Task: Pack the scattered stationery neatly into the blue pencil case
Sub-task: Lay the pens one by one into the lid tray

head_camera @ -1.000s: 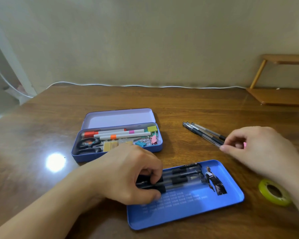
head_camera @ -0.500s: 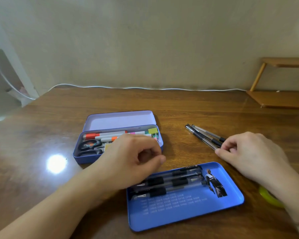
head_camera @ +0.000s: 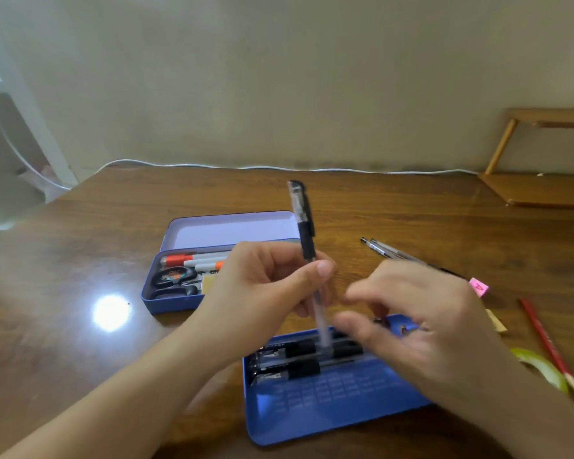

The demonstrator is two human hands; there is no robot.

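Note:
My left hand (head_camera: 265, 286) holds a black-capped pen (head_camera: 304, 226) almost upright, cap up, its clear barrel pointing down at the blue tray (head_camera: 328, 412) in front of me. Several black-grip pens (head_camera: 299, 356) lie side by side in that tray. My right hand (head_camera: 418, 319) hovers blurred over the tray's right part, fingers spread and holding nothing. Behind my left hand the blue pencil case (head_camera: 166, 301) stands open, holding scissors (head_camera: 173, 279) and markers (head_camera: 196, 260). Two loose pens (head_camera: 388, 251) lie on the table to the right.
A pink tag (head_camera: 478, 286), a red pencil (head_camera: 544, 339) and a green tape roll (head_camera: 540, 366) lie at the right, near my right wrist. A wooden rack (head_camera: 540, 190) stands at the far right and a white cable (head_camera: 279, 167) runs along the wall.
My left hand has picked up a pen and raised it upright. My right hand left the loose pens and moved in over the tray. The camera has shifted closer.

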